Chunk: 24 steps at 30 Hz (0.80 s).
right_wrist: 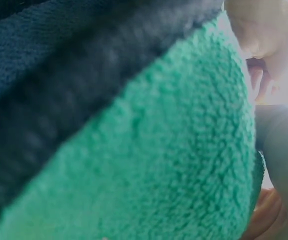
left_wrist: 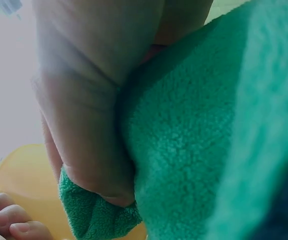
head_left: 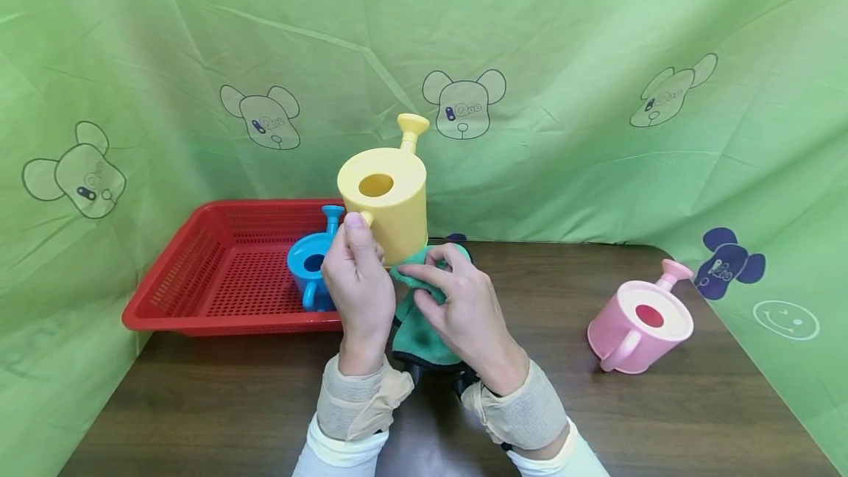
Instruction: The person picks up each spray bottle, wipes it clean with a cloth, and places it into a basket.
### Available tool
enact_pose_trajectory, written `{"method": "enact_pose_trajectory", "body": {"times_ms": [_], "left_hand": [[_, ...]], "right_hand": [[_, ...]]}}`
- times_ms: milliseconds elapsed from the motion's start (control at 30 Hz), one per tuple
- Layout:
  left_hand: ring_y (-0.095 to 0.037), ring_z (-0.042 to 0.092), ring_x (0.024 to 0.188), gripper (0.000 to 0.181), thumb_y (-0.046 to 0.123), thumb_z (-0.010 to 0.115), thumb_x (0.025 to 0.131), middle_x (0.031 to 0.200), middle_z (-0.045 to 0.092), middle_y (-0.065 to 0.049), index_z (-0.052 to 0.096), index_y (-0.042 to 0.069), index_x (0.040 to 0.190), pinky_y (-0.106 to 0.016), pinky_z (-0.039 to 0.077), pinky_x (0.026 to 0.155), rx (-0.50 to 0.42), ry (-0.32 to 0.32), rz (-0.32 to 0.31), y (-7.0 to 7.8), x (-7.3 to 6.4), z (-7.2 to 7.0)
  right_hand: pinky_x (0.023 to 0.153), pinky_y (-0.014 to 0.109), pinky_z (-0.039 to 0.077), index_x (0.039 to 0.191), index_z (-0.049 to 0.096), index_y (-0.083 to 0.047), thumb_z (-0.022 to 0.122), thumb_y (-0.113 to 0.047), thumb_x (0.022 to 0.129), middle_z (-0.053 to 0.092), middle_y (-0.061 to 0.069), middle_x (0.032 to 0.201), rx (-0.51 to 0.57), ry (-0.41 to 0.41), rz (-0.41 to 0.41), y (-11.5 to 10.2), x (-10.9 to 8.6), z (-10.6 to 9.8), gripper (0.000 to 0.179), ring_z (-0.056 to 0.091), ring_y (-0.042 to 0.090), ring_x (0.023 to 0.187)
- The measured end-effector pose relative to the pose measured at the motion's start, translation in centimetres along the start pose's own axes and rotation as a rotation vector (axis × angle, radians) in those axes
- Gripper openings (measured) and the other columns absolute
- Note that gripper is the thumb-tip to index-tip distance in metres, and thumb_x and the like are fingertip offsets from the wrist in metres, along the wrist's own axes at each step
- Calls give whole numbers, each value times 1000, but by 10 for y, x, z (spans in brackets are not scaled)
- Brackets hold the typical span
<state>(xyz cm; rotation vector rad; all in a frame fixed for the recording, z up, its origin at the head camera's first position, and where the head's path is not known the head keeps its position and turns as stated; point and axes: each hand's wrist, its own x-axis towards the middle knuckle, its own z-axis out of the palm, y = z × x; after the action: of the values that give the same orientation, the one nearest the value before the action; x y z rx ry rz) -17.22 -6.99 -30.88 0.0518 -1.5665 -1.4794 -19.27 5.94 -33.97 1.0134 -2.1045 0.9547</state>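
Note:
My left hand (head_left: 361,285) grips a yellow watering can (head_left: 397,219) by its handle, thumb on top, and holds it up off the table. In my right hand (head_left: 473,308) is a green cloth (head_left: 424,333) with a dark edge, pinched between fingers and thumb; part of it lies against the can's lower side and the rest hangs down. The left wrist view shows the cloth (left_wrist: 184,130) close up, with the yellow can (left_wrist: 29,185) behind it. Cloth (right_wrist: 184,140) also fills most of the right wrist view.
To the left stands a red plastic basket (head_left: 165,278) with a blue watering can (head_left: 308,252) inside at its right end. A pink watering can (head_left: 639,326) stands on the right of the brown wooden table (head_left: 543,278). Green printed fabric (head_left: 563,168) hangs behind.

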Motion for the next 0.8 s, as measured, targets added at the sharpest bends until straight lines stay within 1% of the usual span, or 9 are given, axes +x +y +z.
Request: {"method": "enact_pose_trajectory", "body": {"times_ms": [167,300,400,533,633,700,800], "left_hand": [[-15,46,58,43,21,46,113,61,45,-7,48,-1,76,-24,37,56,-1,9,-10,0,0,-1],[-14,46,58,43,21,46,113,61,46,-6,49,-1,75,-24,37,57,3,12,-11,0,1,-2],[-12,44,57,45,22,46,113,61,44,-4,47,-1,75,-24,36,56,-18,29,-5,2,1,-3],[-12,42,56,49,26,46,113,59,42,-6,46,-2,73,-24,35,56,-38,42,36,6,0,-3],[-13,42,56,51,28,47,113,58,42,-7,46,-2,72,-24,35,56,-40,30,57,8,-1,-2],[-13,41,55,52,30,47,113,58,41,-7,46,-2,72,-24,36,55,-59,21,50,8,-1,-2],[-13,41,55,51,29,47,113,58,41,-6,45,-3,73,-23,38,55,-81,25,40,8,0,-3]], "right_hand": [[63,24,51,104,84,-15,76,5,80,63,4,100,0,-13,10,-1,0,0,33,60,15,83],[61,24,49,104,84,-15,76,5,80,63,5,101,2,-22,15,0,1,1,32,60,15,80],[61,27,52,104,84,-15,78,2,81,64,5,101,-46,-63,20,3,0,1,30,61,16,75],[67,36,58,102,83,-14,79,-2,81,66,6,102,-137,-130,38,12,0,0,25,67,22,75],[72,40,59,103,82,-12,79,-2,81,67,7,104,-145,-141,65,19,0,-5,24,69,25,80],[71,41,58,104,82,-11,78,-1,82,66,8,103,-131,-142,92,24,0,-11,25,67,25,81],[70,39,55,107,83,-12,77,-1,83,66,7,101,-121,-149,142,30,1,-20,27,64,24,81]]}}
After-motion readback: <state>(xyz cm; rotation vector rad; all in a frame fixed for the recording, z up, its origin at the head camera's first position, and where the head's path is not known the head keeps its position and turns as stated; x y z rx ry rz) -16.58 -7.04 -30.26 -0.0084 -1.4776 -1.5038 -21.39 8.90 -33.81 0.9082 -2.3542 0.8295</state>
